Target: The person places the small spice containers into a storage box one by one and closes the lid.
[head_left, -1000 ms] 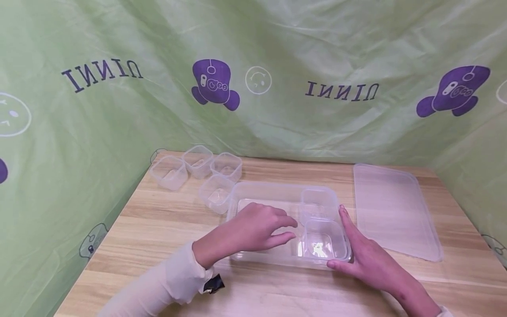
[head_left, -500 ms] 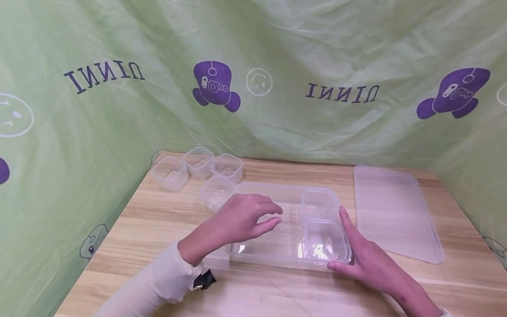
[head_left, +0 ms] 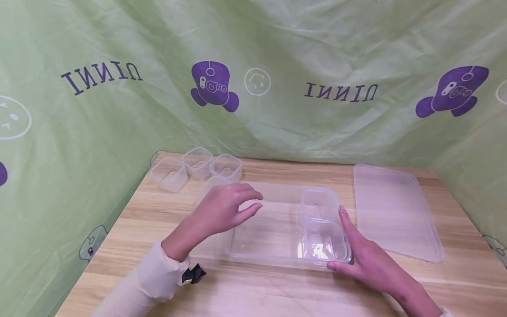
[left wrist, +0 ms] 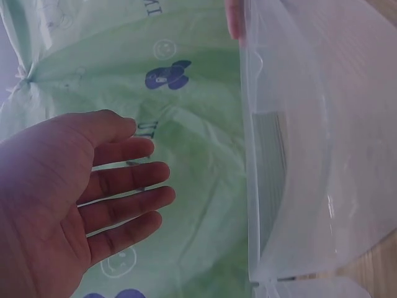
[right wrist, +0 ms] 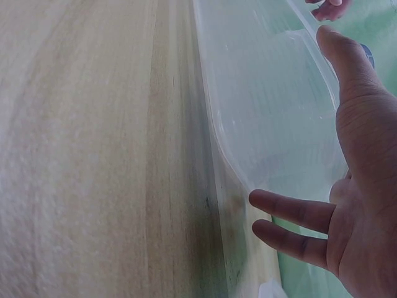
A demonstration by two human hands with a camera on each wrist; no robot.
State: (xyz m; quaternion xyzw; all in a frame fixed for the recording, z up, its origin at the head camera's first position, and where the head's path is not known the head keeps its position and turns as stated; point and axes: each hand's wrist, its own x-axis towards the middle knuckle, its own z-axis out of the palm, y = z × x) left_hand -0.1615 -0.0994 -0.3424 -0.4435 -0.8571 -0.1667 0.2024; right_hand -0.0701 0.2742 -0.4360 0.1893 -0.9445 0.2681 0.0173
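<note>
Hovering left hand point(head_left: 225, 207) near box point(head_left: 273, 260); right hand point(head_left: 366, 257) spanning end.

A head-worn camera looks forward and down over a wooden tabletop point(head_left: 273, 295); from close in, the left wrist view faces a green curtain point(left wrist: 208, 146), the right skims the tabletop, and both share the large plastic box point(head_left: 273, 262).

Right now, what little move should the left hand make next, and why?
Probably the left hand should reach for the nearest loose cup: the hand looks empty and near it, and the box has bare space beside its two cups.
</note>
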